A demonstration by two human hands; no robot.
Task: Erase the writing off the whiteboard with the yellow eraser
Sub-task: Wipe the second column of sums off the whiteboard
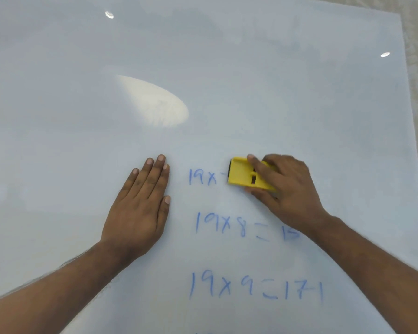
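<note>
Yellow rectangular plastic eraser [247, 175], long axis left-right, sits gripped in the right hand [287, 186] on the top line of blue writing [203, 177]; remaining lines lie toward the white whiteboard's [227, 68] near edge. Left hand [140, 208] rests flat, open, empty.

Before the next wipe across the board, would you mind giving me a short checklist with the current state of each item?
1. Yellow eraser gripped by the right hand: ok.
2. Eraser on the top line of writing: ok, it sits just right of "19x".
3. Left hand flat on the whiteboard, left of the writing and out of the wipe path: ok.
4. Top line fully erased: not ok, "19x" remains.
5. Lower lines, 19x8 and 19x9=171, erased: not ok.
6. Eraser pad pressed flat against the board: cannot tell.
</note>
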